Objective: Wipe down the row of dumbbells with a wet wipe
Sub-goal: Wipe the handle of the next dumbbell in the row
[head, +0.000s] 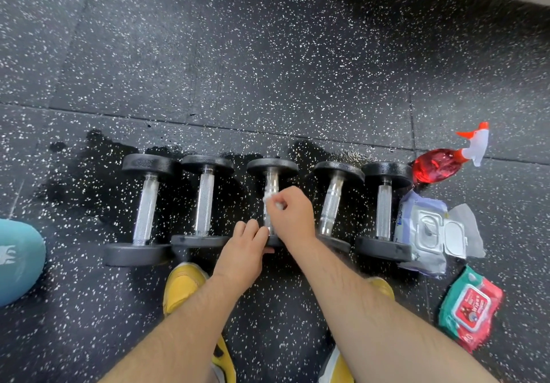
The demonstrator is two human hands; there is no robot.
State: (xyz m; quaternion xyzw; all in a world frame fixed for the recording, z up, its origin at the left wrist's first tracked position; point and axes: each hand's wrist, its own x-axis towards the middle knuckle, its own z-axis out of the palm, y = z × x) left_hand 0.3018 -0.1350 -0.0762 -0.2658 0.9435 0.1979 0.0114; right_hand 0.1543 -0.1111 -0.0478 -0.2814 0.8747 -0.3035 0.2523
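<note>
Head view: the middle dumbbell lies on the floor straight ahead, third of five side by side. Its knurled chrome handle runs away from the person, between black heads. The right hand pinches a white wet wipe against that handle. The left hand, nearer, grips its near head.

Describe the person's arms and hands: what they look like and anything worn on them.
The left forearm and right forearm are bare and hairy, with no sleeve in view. The left hand and right hand wear no gloves; no watch, bracelet or ring shows.
</note>
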